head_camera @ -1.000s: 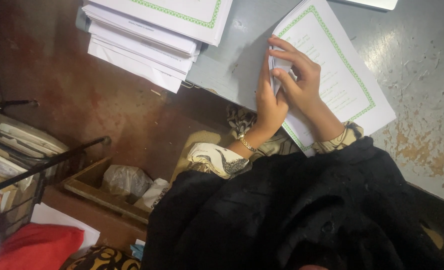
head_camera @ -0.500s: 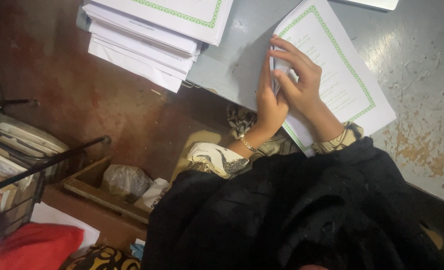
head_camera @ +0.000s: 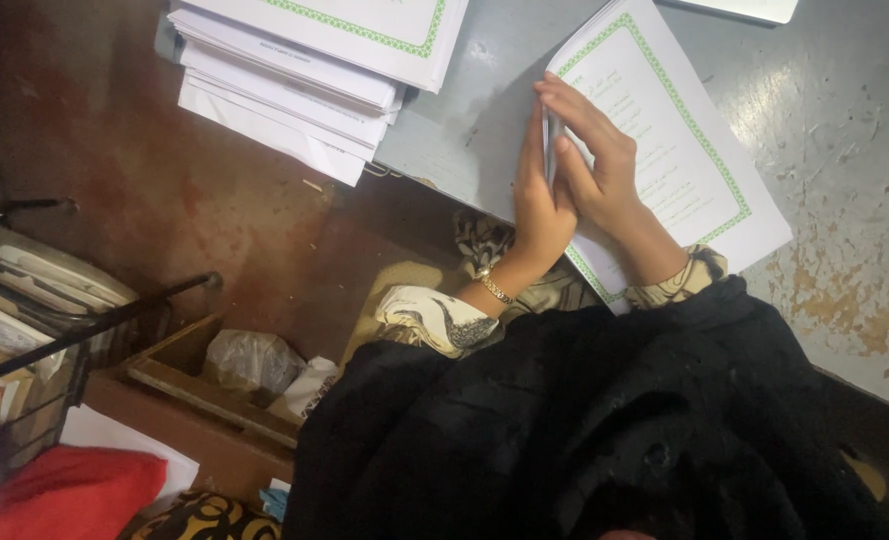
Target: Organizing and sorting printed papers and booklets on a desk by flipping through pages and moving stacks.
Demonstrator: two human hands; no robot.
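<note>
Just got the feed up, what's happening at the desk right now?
A person in black is working on a stack of white sheets with green borders on a worn grey desk. The left hand stands against the stack's left edge, while the right hand lies on top, fingers at that edge. A second stack of sheets sits further left, untouched.

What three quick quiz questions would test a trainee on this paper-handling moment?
1. True or false: both hands touch the green-bordered sheet stack.
2. Which wrist wears the gold bracelet? A left, B right.
3. Fill in: the second paper pile overhangs the grey table's ____ edge.

Key: 1 true, the left hand and right hand meet at its left edge. 2 A. 3 left.
</note>
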